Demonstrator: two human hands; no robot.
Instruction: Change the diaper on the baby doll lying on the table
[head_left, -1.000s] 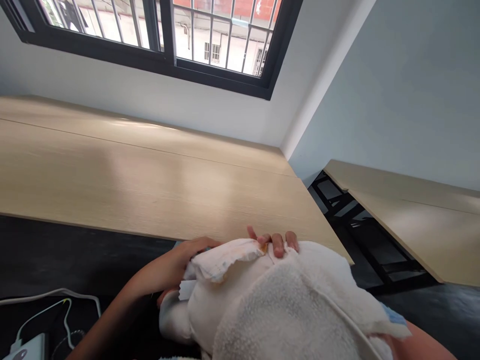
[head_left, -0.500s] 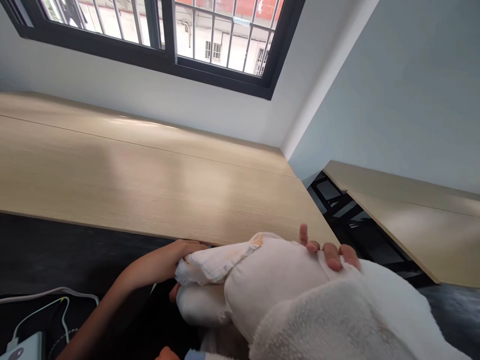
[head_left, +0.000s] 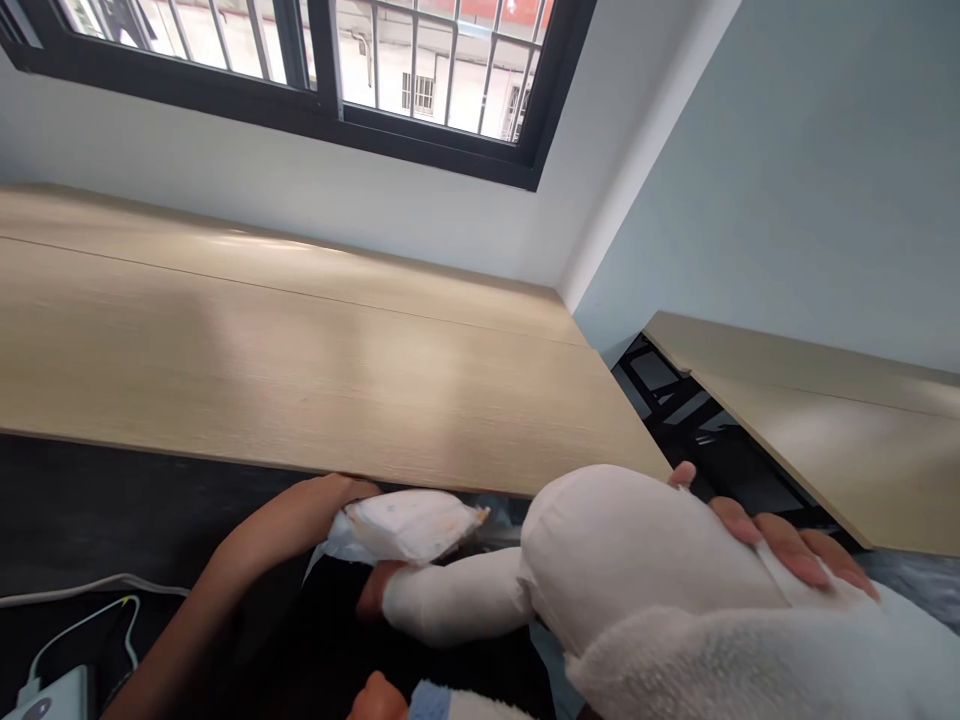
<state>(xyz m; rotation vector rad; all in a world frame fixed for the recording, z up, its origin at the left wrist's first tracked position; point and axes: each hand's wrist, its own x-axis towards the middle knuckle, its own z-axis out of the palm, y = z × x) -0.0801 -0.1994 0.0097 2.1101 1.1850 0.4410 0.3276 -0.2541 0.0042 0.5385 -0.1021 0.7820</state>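
My left hand point(head_left: 351, 492) is at the desk's front edge, closed on a folded white diaper point(head_left: 412, 522); part of its grip is hidden. To the right, my right hand point(head_left: 787, 545) lies over the white cloth body of a doll point(head_left: 622, 540), fingers curled onto the fabric. A stuffed white limb point(head_left: 465, 597) of the doll points left, below the diaper, with a shadowed skin-coloured end. Fluffy white clothing point(head_left: 720, 660) covers the doll's lower right part. A small orange-pink piece point(head_left: 379, 697), perhaps a doll's hand, shows at the bottom beside a blue cuff point(head_left: 429, 698).
Ahead runs a light wooden desk point(head_left: 322, 370) below a barred window point(head_left: 442, 70). A second wooden desk point(head_left: 817, 430) stands to the right, past a gap. At lower left are a white power bank point(head_left: 64, 697) and its cable point(head_left: 82, 628).
My right hand has moved right and slightly down with the doll. The diaper, earlier against the doll's body, is now apart from it in my left hand, and the limb shows more.
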